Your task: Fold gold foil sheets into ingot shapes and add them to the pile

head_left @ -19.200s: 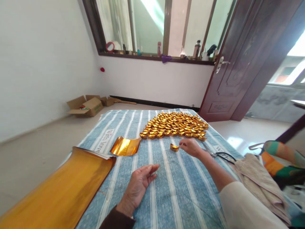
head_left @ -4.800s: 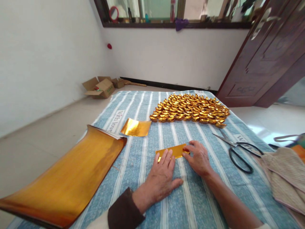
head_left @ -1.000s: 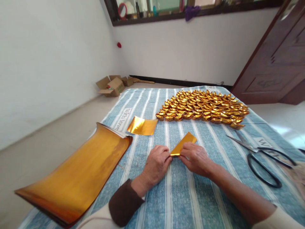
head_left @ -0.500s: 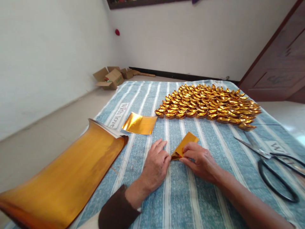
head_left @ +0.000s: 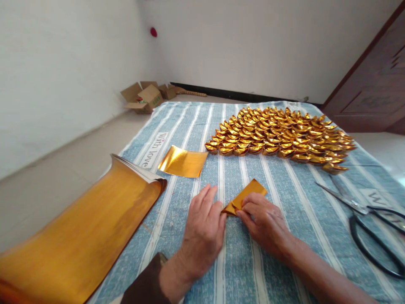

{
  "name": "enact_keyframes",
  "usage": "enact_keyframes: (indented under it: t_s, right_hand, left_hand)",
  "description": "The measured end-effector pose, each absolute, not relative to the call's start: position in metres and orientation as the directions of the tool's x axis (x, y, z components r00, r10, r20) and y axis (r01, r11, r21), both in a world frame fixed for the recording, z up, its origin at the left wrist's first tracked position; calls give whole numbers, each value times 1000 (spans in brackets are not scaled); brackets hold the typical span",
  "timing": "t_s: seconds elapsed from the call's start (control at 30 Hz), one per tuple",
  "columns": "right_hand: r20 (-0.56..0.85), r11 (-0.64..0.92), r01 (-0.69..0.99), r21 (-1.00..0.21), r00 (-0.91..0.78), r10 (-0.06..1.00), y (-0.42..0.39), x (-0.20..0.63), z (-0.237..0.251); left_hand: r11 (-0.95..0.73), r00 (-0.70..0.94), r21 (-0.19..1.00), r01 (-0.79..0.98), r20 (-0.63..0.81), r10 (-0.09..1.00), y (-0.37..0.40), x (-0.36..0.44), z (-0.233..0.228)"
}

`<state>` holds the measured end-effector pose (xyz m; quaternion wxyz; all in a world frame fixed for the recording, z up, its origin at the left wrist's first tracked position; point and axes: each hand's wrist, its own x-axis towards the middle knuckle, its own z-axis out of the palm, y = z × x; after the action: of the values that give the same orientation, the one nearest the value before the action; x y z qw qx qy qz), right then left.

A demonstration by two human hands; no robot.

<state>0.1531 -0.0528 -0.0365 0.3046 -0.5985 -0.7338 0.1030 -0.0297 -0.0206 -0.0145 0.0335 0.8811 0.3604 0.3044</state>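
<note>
A partly folded piece of gold foil paper (head_left: 251,188) lies on the striped cloth between my two hands. My left hand (head_left: 205,226) presses the paper's left tip, thumb and fingertips against it, the other fingers stretched forward. On the paper's near right part, my right hand (head_left: 264,217) pinches it between thumb and bent fingers. A flat gold foil square (head_left: 183,162) rests beyond my left hand. Farther off, many folded gold paper ingots (head_left: 272,131) stand packed in rows.
A large stack of gold paper sheets (head_left: 85,223) covers the left side, its far edge curling. Black-handled scissors (head_left: 359,207) lie open at the right. The blue-and-white striped cloth (head_left: 177,211) covers the table. Cardboard boxes (head_left: 142,97) sit on the floor behind.
The fold at the paper's left end now lies flatter, its opening pressed down. Both hands stay at the paper. The camera view has shifted slightly.
</note>
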Motion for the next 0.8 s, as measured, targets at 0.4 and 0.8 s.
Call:
enact_keyframes:
  t_s: [0.4,0.8]
  right_hand:
    - [314,243,807,-539,-75,946,-51,155,-39]
    - [301,226,808,-544,-63,951,-53,153,-35]
  left_hand:
    - [-836,767,81,542,359,532,-63,-25,-27]
    - [-836,782,35,548,334,526,-63,-26,-30]
